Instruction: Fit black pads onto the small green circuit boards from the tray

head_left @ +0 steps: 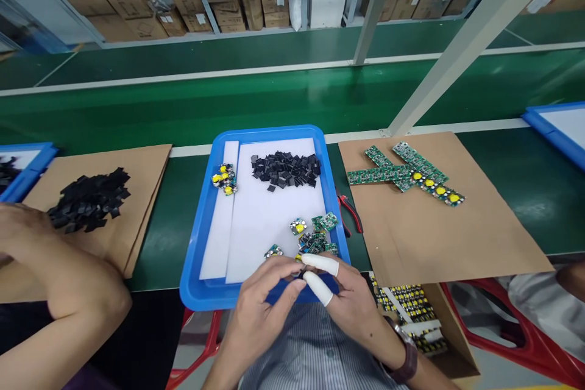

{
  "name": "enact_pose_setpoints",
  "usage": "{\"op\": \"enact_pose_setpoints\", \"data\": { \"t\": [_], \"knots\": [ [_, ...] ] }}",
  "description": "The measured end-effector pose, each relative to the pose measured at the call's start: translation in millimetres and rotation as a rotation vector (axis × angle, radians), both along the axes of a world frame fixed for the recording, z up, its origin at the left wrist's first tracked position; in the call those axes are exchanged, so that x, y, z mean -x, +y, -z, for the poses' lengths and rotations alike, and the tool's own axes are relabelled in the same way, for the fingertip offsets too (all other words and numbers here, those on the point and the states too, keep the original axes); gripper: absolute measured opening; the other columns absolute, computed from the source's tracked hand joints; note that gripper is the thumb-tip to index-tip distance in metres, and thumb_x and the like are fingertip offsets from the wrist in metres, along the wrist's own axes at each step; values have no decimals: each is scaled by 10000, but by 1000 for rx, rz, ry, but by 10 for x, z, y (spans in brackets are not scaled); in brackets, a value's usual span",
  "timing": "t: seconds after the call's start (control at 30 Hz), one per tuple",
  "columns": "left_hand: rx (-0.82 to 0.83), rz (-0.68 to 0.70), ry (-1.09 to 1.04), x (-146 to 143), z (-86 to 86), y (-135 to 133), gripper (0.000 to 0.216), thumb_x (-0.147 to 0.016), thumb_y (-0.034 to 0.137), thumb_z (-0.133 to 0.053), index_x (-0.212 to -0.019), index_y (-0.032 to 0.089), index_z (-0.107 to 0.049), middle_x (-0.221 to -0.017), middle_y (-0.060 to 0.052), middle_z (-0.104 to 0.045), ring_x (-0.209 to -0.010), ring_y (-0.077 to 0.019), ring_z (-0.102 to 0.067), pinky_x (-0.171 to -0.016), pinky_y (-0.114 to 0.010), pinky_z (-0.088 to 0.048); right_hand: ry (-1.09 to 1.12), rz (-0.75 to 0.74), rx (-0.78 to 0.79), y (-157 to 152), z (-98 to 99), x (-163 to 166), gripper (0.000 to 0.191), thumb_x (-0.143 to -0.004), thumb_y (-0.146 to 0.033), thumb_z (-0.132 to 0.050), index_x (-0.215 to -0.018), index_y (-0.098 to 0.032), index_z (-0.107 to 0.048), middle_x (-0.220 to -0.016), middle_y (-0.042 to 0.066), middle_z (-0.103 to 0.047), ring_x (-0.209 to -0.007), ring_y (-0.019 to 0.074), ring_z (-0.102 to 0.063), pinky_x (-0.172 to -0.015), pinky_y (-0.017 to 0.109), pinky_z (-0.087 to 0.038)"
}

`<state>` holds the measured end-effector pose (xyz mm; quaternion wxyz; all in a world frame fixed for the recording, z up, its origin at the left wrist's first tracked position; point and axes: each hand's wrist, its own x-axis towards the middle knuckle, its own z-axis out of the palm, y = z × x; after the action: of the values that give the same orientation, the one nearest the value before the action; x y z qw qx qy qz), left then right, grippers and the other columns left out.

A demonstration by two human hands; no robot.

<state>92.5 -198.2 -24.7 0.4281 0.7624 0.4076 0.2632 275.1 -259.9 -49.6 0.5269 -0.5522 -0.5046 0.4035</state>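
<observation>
My left hand [269, 298] and my right hand [354, 301] meet over the near edge of a blue tray [194, 244]. Between their fingertips is a small black piece [300, 275], mostly hidden, and both hands are closed in a pinch on it. White finger cots [320, 264] cover the right thumb and index finger. Just beyond my fingers lies a cluster of small green circuit boards [315, 242], with a single board [298, 226] bearing a yellow part close by. A pile of black square pads [286, 169] lies farther back in the tray, and several yellow-topped boards [225, 179] sit at its left.
Red-handled pliers [351, 214] lie right of the tray. Cardboard [402, 244] there carries green board strips [379, 175]. A box of yellow-topped boards [411, 304] stands below. At left, a co-worker's arm [68, 292] is near black pieces [91, 200]. A slanted post [457, 42] rises behind.
</observation>
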Motion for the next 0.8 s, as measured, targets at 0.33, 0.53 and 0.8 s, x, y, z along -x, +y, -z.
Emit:
{"op": "enact_pose_setpoints", "data": {
  "t": [0.33, 0.53, 0.8],
  "knots": [
    [59, -89, -217, -119, -4, -84, 117, -926, 138, -695, -966, 236, -746, -957, -41, -725, -913, -185, -702, -827, -292, -566, 62, -53, -17, -24, -9, -34, 336, -931, -141, -646, -1228, -291, -691, -1075, 49, -713, -960, 195, -701, -883, 362, -592],
    [61, -118, -244, -130, 13, -115, 156, -911, 106, -692, -985, 238, -730, -971, -33, -742, -920, -185, -712, -844, -290, -574, 38, -16, -28, 0, -22, -27, 265, -906, -120, -667, -1114, -274, -725, -1065, 45, -734, -977, 195, -704, -868, 335, -582],
    [-14, -171, -166, -172, 33, -207, 132, -943, 111, -641, -980, 233, -677, -947, -21, -718, -902, -171, -698, -830, -264, -562, -55, 85, -26, -26, -51, 14, 271, -874, -78, -670, -1051, -270, -741, -997, 27, -776, -870, 174, -723, -790, 285, -572]
  ]
}}
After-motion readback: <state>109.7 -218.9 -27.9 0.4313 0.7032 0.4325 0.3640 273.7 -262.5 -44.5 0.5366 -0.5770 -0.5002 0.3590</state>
